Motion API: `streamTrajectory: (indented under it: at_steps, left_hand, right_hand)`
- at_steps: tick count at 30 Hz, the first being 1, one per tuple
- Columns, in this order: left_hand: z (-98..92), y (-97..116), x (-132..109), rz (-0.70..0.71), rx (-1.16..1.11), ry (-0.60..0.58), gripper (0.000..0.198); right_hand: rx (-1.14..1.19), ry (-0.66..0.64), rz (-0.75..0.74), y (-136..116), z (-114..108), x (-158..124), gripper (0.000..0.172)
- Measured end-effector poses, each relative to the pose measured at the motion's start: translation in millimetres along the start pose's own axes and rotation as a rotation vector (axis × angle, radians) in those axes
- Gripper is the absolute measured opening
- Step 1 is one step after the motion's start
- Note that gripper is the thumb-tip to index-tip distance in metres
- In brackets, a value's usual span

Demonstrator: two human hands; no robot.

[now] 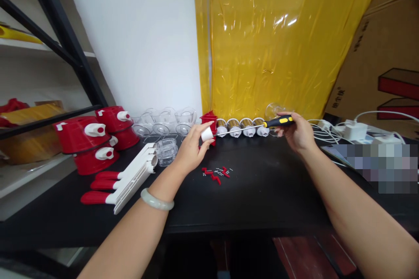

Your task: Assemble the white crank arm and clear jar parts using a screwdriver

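Observation:
My left hand grips a small white cylindrical part between thumb and fingers, above the table. My right hand is closed round the black and yellow handle of a screwdriver. Its long shaft runs level to the left, and the tip reaches the white part; whether it touches cannot be made out. Just behind the left hand stands a red plastic piece. Beyond the shaft lies a row of several white grater drums. Small red cranked pieces and loose screws lie on the table below.
Stacked red housings with white knobs stand at the left. Beside them lie white arms with red handles, clear rings and clear cups. White chargers and cables crowd the right of the black table, near a cardboard box.

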State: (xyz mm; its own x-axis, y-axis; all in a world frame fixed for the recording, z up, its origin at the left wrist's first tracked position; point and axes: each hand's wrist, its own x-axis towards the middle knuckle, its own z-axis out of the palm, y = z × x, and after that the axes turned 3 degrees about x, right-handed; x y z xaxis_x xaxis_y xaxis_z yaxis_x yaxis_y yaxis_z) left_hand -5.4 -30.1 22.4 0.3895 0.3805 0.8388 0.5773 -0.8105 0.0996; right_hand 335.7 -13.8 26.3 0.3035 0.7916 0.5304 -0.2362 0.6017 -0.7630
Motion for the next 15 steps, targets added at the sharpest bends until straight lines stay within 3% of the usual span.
streamTrajectory:
  at_steps: [11, 15]
  left_hand:
    - [0.4, 0.5, -0.4, 0.000, -0.013, -0.021, 0.049]
    - [0.4, 0.8, -0.1, -0.001, -0.022, -0.028, 0.049]
  right_hand:
    - [-0.051, 0.082, -0.034, 6.3, -1.8, 4.7, 0.046]
    - [-0.004, 0.011, 0.028, 5.1, -5.2, 5.2, 0.051]
